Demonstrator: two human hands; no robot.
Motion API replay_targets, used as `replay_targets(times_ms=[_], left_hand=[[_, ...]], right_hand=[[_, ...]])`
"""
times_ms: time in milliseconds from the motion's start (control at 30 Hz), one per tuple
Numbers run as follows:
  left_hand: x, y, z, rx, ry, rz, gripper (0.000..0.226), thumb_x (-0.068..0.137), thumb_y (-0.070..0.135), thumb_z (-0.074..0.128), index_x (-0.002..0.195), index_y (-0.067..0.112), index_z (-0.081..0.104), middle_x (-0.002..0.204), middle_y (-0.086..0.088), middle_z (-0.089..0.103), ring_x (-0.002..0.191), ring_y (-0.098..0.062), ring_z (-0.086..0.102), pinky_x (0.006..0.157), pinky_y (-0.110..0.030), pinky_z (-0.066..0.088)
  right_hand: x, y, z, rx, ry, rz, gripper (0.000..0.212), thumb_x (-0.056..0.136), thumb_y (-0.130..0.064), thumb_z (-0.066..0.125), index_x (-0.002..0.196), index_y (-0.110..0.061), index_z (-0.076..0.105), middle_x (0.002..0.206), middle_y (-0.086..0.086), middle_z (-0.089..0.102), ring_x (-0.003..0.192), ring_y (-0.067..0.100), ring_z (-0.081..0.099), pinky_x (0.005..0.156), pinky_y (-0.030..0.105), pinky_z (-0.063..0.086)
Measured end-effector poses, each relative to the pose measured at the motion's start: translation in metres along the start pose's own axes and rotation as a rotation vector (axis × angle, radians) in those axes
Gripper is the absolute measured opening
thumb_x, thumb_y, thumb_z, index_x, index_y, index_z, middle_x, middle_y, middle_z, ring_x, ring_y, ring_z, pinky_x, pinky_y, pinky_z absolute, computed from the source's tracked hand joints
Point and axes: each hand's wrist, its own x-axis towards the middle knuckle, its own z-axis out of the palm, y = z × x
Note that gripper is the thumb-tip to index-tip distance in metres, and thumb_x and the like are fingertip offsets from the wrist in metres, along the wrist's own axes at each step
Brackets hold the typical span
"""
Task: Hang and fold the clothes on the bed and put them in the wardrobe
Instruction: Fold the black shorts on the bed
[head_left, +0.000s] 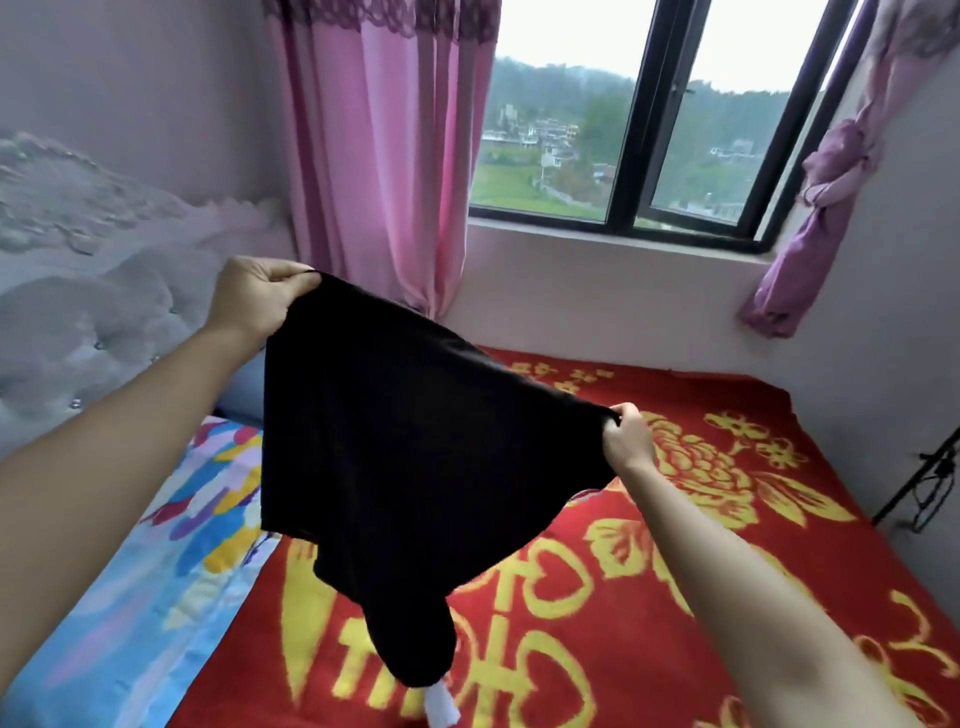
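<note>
You are holding the black garment (405, 441) in the air over the bed (810, 519), spread between both hands. Your left hand (260, 296) is pinching one upper corner, fingers curled round the edge, and is standing higher, near the pink curtain (374, 156). Your right hand (628, 436) is pinching the opposite corner in a closed grip, lower down and over the red blanket (571, 639). The top edge is therefore running on a slant. The cloth is hanging in uneven folds, its lowest part trailing to a white tag (441, 701) close above the blanket; whether it is touching cannot be told. In my judgement the step in hand is opening the garment out ahead of folding or hanging. To do it well, you should be levelling both hands so the edge is running straight, keeping each grip at the very corner, and drawing the cloth just taut enough to drop the creases. Then you should be lowering it flat onto the red blanket, clear of the patterned sheet (197, 545) at your left. No wardrobe or hanger is showing in this view.
</note>
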Motion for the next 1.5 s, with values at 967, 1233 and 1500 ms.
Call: replay_targets(times_ms=[967, 1233, 1500], left_hand=[[-0.061, -0.131, 0.124, -0.156, -0.823, -0.34, 0.056, 0.086, 0.045, 0.06, 0.133, 0.018, 0.047, 0.127, -0.007, 0.056, 0.107, -0.012, 0.054, 0.086, -0.023, 0.043], [-0.093, -0.118, 0.165, -0.256, -1.013, -0.415, 0.073, 0.079, 0.039, 0.072, 0.14, 0.027, 0.035, 0.118, -0.003, 0.063, 0.105, -0.014, 0.06, 0.077, -0.021, 0.046], [-0.094, -0.102, 0.173, -0.157, -0.743, -0.232, 0.019, 0.082, 0.006, 0.069, 0.063, 0.012, 0.065, 0.059, 0.001, 0.057, 0.056, -0.011, 0.048, 0.056, -0.022, 0.037]], right_hand=[[-0.024, -0.111, 0.022, -0.323, -0.453, -0.626, 0.019, 0.07, 0.013, 0.063, 0.081, -0.001, 0.07, 0.103, 0.013, 0.062, 0.091, 0.025, 0.058, 0.078, 0.024, 0.044], [-0.034, -0.085, 0.001, -0.184, -0.397, -0.443, 0.019, 0.071, 0.01, 0.07, 0.085, -0.002, 0.072, 0.105, 0.012, 0.066, 0.097, 0.025, 0.062, 0.082, 0.025, 0.049], [-0.04, -0.066, -0.012, 0.16, -0.369, -0.18, 0.024, 0.074, 0.014, 0.065, 0.08, -0.008, 0.07, 0.1, 0.013, 0.067, 0.091, 0.022, 0.064, 0.083, 0.031, 0.054]])
